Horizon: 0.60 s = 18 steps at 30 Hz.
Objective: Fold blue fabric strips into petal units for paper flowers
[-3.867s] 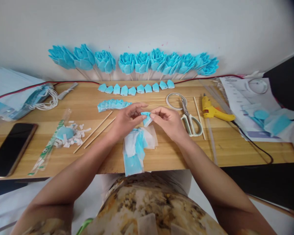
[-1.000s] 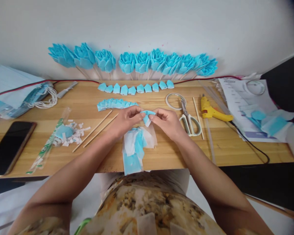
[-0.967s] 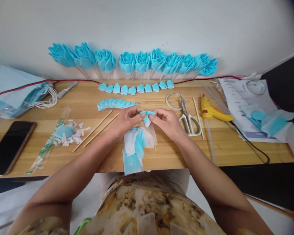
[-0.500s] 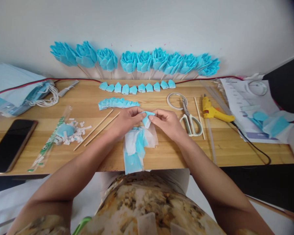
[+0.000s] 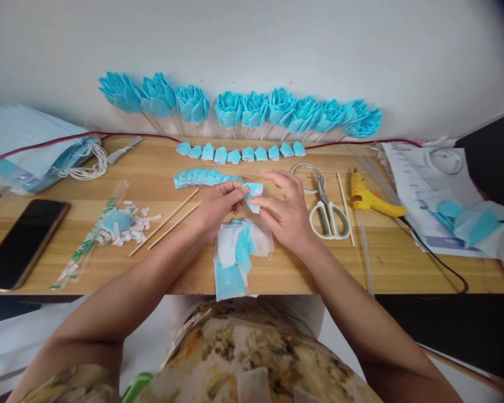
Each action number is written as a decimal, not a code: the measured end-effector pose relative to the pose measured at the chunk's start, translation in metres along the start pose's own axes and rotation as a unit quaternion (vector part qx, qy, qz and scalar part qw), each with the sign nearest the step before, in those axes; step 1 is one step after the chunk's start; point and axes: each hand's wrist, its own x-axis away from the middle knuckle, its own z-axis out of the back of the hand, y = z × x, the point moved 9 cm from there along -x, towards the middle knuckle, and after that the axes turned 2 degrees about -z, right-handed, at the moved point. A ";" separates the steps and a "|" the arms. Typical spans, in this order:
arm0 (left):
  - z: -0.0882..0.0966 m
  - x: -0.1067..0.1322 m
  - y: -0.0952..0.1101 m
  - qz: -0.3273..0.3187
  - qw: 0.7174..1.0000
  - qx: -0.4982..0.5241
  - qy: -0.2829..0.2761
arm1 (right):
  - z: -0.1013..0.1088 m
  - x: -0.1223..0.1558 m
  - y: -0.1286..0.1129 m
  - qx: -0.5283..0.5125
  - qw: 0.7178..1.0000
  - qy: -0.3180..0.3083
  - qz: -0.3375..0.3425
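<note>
A small folded piece of light-blue fabric (image 5: 254, 192) is pinched between the thumb and fingers of my left hand (image 5: 220, 204). Beside it, my right hand (image 5: 286, 211) has its fingers spread; a fingertip is at the fabric's right edge, and I cannot tell whether it touches. Below both hands lies a loose pile of blue and white fabric pieces (image 5: 231, 280) at the table's front edge. Just beyond the hands is an overlapping row of folded blue petals (image 5: 204, 177). Behind that, several separate folded petals (image 5: 234, 157) form a curved line.
Blue fabric flowers (image 5: 229, 109) on sticks lean against the wall. Scissors (image 5: 330, 218), a tape roll (image 5: 308, 174) and a yellow glue gun (image 5: 373, 201) lie right. On the left are wooden sticks (image 5: 168, 221), white scraps (image 5: 140, 226), a phone (image 5: 23, 243) and packed masks (image 5: 33, 148).
My right hand has let go of the folded fabric and spread its fingers. My left hand still pinches the piece, which is now turned differently. The view has shifted slightly.
</note>
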 end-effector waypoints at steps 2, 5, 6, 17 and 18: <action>-0.001 0.001 0.001 -0.004 1.000 -0.013 -0.001 | -0.001 0.000 0.004 -0.001 1.000 -0.003 -0.013; -0.002 0.003 0.004 -0.009 1.000 -0.028 0.002 | -0.001 0.001 0.011 -0.026 0.998 -0.005 -0.050; -0.002 0.003 0.005 -0.011 0.999 -0.031 0.002 | 0.000 0.002 0.013 -0.040 0.997 -0.003 -0.065; -0.003 0.003 0.003 -0.026 0.998 -0.059 -0.002 | -0.007 0.009 0.042 -0.201 0.946 -0.001 -0.253; -0.003 0.003 0.002 -0.023 0.998 -0.060 -0.001 | -0.010 0.011 0.045 -0.224 0.936 -0.005 -0.272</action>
